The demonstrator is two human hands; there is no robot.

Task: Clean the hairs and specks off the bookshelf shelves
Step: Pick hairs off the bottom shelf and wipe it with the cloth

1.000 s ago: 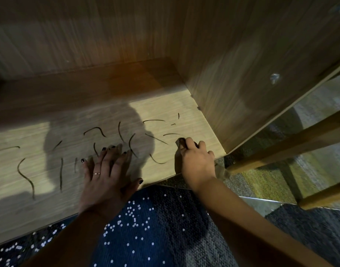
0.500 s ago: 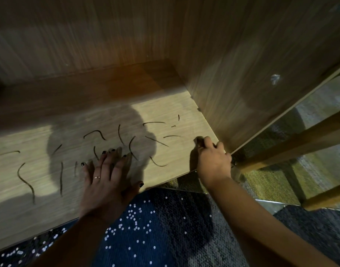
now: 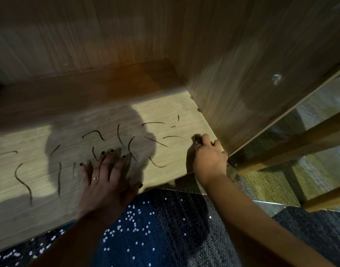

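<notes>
The light wood shelf (image 3: 165, 108) of the bookshelf has several dark curved hairs (image 3: 94, 133) strewn across it, from the far left (image 3: 22, 182) to near the right corner (image 3: 155, 142). My left hand (image 3: 105, 178) lies flat on the shelf's front part, fingers spread, with hairs around its fingertips. My right hand (image 3: 209, 160) is at the front right corner beside the side panel, fingers curled around a small dark object (image 3: 197, 138) pressed to the shelf. I cannot make out what that object is.
The side panel (image 3: 242, 64) rises just right of my right hand, and the back panel (image 3: 88, 35) closes the rear. Wooden rails (image 3: 292, 151) cross outside on the right. Below the shelf edge lies dark blue carpet (image 3: 146, 228) with several white specks.
My right hand has slid to the right along the shelf's front edge, up to the side panel. My left hand has stayed flat in the same place.
</notes>
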